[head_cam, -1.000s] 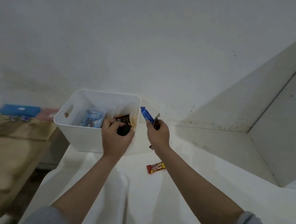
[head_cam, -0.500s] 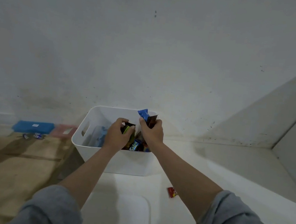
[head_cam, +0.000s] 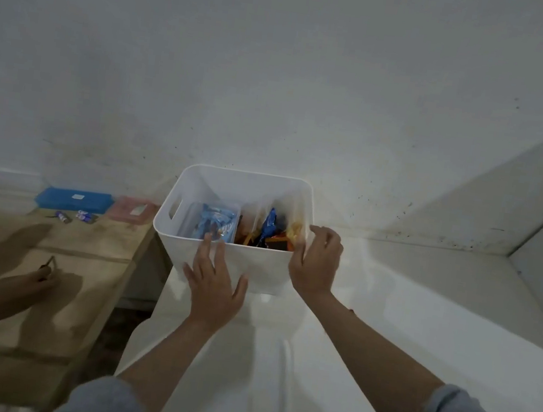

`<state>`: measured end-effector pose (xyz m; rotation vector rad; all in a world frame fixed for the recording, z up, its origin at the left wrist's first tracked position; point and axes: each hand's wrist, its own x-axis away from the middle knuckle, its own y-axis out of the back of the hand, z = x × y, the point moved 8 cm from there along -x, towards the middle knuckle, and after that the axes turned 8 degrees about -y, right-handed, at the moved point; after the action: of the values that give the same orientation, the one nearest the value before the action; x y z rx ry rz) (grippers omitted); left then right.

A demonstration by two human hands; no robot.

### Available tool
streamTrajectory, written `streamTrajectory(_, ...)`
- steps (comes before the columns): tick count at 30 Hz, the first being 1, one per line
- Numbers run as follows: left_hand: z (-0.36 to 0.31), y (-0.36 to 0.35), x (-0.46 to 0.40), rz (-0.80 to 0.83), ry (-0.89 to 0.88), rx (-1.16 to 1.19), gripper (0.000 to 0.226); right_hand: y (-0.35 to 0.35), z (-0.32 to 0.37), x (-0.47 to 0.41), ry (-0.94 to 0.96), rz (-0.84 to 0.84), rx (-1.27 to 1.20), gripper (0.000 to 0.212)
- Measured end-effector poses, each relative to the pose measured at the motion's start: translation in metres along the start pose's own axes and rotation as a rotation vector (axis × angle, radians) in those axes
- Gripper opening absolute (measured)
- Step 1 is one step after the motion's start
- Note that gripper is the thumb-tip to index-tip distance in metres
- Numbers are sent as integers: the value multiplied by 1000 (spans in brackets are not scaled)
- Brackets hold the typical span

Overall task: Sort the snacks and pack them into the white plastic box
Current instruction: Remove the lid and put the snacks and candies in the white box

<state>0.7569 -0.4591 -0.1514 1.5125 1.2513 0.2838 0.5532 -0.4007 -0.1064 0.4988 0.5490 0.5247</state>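
On glossy white tabletop, rounded plastic box, left hand flat, right hand gripping corner.

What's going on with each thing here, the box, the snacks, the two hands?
white plastic box: upright, open-topped, snacks inside.
light blue snack bag: inside, left part.
dark blue wrapper: inside, right part.
left hand: fingers straight, flat against box front.
right hand: grips box's right rim.
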Motion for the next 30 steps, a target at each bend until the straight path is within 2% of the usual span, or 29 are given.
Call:
streamTrajectory(3,25,-28,55,283,118,-16,90,-4,-53,24,-96,72,179,40)
streamTrajectory(7,52,-59,121,665,245,-55,114,-17,-131,59,-322,351,571,49)
streamTrajectory(10,61,-66,146,815,302,-67,132,-22,-167,84,-361,603,802,61)
streamTrajectory(12,64,-68,151,842,312,-83,140,-24,-174,94,-308,667,875,61)
streamTrajectory(18,65,-70,150,824,296,-102,131,-26,-165,99,-203,566,822,39)
streamTrajectory(22,64,-69,148,844,285,-98,143,-30,-151,98,-229,560,689,27)
streamTrajectory(24,63,-69,148,844,276,-87,145,-19,-137,86,-359,442,435,23)
streamTrajectory(26,64,-69,148,844,273,-76,146,3,-116,70,-444,229,167,20)
streamTrajectory(30,64,-69,148,847,283,-55,146,39,-44,38,-328,-33,-162,25)
